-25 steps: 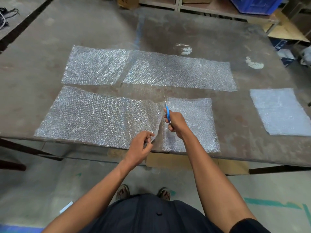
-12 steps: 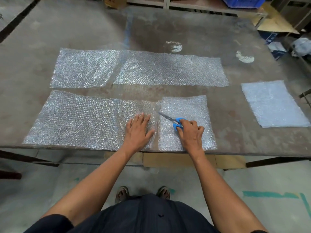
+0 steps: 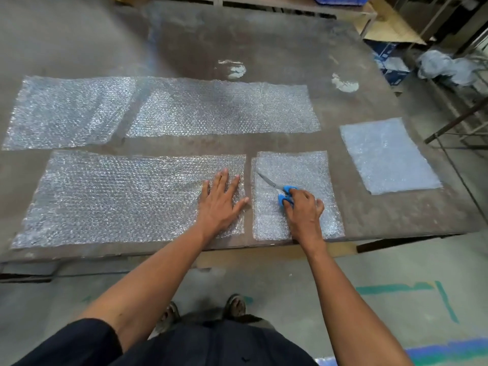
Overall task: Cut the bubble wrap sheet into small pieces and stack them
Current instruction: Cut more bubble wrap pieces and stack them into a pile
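Bubble wrap sheet (image 3: 118, 196) lies flat at the near edge of the table (image 3: 264, 43), with a narrow gap separating it from a small cut piece (image 3: 303, 165) on its right. The left hand (image 3: 220, 202) rests palm-down on the sheet's right end, fingers (image 3: 221, 178) straight and spread. The right hand (image 3: 303, 212) rests on the cut piece, fingers curled around the blue handles of the scissors (image 3: 277, 187), blades together and pointing up-left. Two longer strips (image 3: 221, 109) lie farther back. A pale stack (image 3: 388, 154) sits apart on the right.
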A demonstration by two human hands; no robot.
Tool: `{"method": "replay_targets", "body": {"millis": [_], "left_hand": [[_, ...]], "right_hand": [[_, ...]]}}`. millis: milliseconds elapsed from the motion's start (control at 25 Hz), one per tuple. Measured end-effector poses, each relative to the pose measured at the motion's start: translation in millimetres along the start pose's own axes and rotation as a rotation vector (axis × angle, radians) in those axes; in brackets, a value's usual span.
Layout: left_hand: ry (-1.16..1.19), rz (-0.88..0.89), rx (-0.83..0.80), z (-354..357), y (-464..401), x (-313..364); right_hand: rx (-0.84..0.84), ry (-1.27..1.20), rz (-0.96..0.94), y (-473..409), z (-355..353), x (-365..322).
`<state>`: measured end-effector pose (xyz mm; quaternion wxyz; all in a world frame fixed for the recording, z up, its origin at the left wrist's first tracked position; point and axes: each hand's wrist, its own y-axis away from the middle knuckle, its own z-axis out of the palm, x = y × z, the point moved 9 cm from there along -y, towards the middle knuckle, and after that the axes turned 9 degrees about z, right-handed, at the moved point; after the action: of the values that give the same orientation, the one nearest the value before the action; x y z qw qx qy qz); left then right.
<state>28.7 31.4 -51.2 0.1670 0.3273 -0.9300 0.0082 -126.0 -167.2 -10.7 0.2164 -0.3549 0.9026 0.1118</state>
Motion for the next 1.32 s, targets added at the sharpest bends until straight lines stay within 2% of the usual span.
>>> {"method": "replay_targets", "body": {"millis": [240, 560, 760, 960, 1160, 1320], "left_hand": [[0.032, -0.066, 0.003, 10, -45, 39], [-0.008, -0.020, -0.003, 12, -52, 98], [-0.135, -0.031, 0.185, -11, -49, 144], [-0.279, 0.017, 0.128, -5, -60, 171], [-0.184, -0.143, 0.140, -7, -46, 189], [-0.069, -0.260, 0.038, -2, -47, 205]], "right_hand": [[-0.049, -0.035, 0.000, -23, -22, 24], [-0.088, -0.044, -0.010, -37, -44, 57], [-0.034, -0.117, 0.093, -39, -48, 71], [-0.007, -0.119, 0.210, -34, -62, 81], [-0.035, -0.138, 0.177, -29, -67, 102], [-0.040, -0.197, 0.158, -30, -69, 114]]}}
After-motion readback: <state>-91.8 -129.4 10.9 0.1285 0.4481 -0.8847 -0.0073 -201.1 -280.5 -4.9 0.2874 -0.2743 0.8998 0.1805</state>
